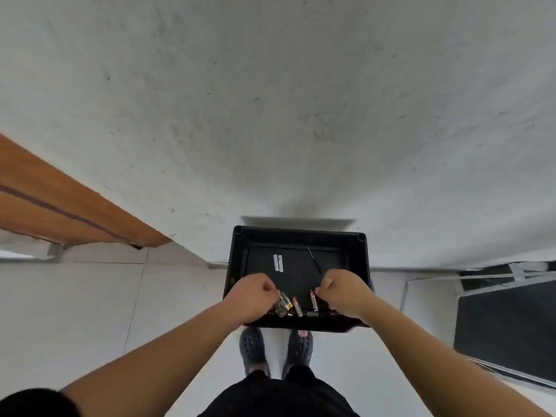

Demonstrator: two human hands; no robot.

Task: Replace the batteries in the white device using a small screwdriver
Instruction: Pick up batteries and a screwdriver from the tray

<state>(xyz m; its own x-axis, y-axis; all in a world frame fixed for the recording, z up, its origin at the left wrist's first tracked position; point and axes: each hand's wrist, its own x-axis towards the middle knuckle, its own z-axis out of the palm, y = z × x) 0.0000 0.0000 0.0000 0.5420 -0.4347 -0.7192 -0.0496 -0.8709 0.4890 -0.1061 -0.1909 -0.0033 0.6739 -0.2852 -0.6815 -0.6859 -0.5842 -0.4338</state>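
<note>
A black tray (237,266) stands against the wall. On its far half lie a small white device (278,263) and a thin black screwdriver (314,260). My left hand (251,296) is at the near left of the tray, fingers pinched on a cluster of batteries (284,303). A pink battery (297,307) lies loose between my hands. My right hand (344,293) is curled at the near right, its fingertips closed on the far end of another pink battery (314,300). More small parts lie along the tray's near rim, too small to tell apart.
A grey wall rises right behind the tray. A wooden door (60,203) is at the left, and a dark panel in a metal frame (505,323) at the right. My feet in dark clogs (275,347) stand on a pale tiled floor.
</note>
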